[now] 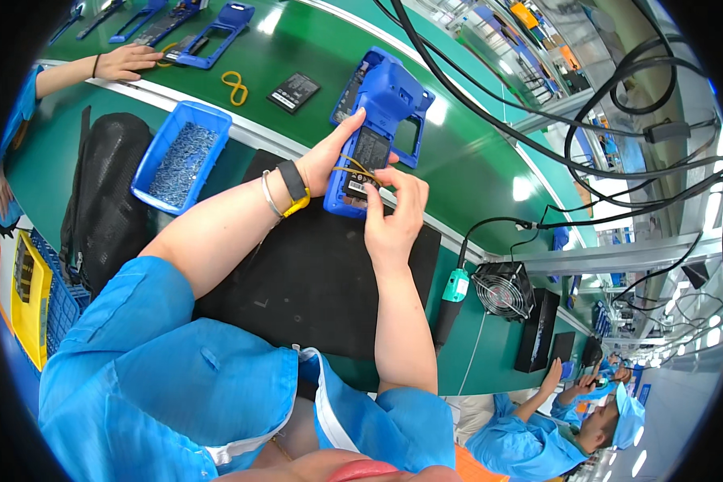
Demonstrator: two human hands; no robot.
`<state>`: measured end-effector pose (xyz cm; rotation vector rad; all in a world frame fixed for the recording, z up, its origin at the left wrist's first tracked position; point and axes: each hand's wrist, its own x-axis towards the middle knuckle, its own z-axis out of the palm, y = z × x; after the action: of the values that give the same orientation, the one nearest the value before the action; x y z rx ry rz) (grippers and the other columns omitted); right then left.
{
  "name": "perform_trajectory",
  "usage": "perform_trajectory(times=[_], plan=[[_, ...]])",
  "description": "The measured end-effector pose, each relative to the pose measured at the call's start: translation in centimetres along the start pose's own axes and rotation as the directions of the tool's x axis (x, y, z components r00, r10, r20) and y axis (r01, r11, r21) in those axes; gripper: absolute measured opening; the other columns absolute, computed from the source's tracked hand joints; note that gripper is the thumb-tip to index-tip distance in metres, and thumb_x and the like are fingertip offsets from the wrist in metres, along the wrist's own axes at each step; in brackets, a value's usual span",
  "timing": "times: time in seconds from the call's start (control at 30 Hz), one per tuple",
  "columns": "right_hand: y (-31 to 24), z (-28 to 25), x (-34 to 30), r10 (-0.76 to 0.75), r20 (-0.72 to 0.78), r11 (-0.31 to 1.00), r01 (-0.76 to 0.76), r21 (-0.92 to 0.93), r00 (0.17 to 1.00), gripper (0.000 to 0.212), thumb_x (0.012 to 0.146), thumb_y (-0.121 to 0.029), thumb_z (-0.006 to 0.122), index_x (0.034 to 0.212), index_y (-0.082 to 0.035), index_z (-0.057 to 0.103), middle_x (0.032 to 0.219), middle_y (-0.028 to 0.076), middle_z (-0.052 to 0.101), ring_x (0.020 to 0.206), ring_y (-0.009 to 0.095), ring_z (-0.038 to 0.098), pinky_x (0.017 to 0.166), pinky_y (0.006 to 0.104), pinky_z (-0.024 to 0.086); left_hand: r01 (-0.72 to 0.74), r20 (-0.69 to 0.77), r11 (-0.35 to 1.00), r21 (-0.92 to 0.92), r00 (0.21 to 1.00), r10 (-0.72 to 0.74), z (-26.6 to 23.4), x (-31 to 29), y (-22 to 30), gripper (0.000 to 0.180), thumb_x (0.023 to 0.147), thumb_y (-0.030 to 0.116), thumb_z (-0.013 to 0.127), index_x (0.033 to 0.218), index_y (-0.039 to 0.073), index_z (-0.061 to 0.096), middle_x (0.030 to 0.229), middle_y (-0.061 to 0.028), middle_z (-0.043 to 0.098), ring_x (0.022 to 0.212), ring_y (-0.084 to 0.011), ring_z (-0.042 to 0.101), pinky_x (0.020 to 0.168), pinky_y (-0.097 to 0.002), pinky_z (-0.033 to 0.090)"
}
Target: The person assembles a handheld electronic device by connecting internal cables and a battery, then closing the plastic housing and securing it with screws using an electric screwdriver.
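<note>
My left hand (321,163) is closed around a blue handheld device (387,90), held at a tilt with its back side up. A black battery (371,148) shows in the device's open back. Across the battery runs a yellow rubber band (352,169). The fingers of my right hand (395,218) pinch at the end of this band, close to the battery's lower part; their tips partly hide it. Just beyond the device lies a blue housing frame (414,138), partly covered by it.
Farther off on the green belt lie another battery (294,91), loose yellow bands (234,88) and blue frames (221,34). A blue bin of screws (223,128) stands left of the black mat (297,273). A green electric screwdriver (455,287) and fan (502,289) are right. A co-worker's hand (128,62) rests far left.
</note>
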<state>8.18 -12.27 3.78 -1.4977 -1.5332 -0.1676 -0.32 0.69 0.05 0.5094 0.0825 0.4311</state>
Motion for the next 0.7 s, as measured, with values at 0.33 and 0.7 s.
perform_trajectory(times=[0.33, 0.7], plan=[[0.6, 1.4, 0.8, -0.134, 0.033, 0.989, 0.131, 0.068, 0.991, 0.014, 0.07, -0.001, 0.058, 0.077, -0.007, 0.048, 0.077, 0.009, 0.052, 0.08, 0.031, 0.05, 0.074, 0.0395, 0.042, -0.016, -0.177, 0.993, 0.115, 0.984, 0.036, 1.6, -0.7, 0.0, 0.043, 0.093, 0.047, 0.045, 0.099, 0.007, 0.06, 0.089, -0.0066, 0.064, 0.077, -0.0147, 0.062, 0.072, -0.029, 0.051], [0.1, -0.5, -0.3, 0.286, 0.422, 0.924, -0.365, 0.118, 0.86, 0.043, 0.055, -0.025, 0.083, 0.079, -0.008, 0.051, 0.075, 0.006, 0.055, 0.075, 0.024, 0.055, 0.066, 0.0335, 0.045, 0.033, -0.195, 0.986, 0.163, 0.981, -0.001, 2.8, -0.6, -0.3, 0.061, 0.089, 0.059, 0.042, 0.102, 0.002, 0.058, 0.088, -0.0099, 0.064, 0.078, -0.0186, 0.064, 0.069, -0.0305, 0.055]])
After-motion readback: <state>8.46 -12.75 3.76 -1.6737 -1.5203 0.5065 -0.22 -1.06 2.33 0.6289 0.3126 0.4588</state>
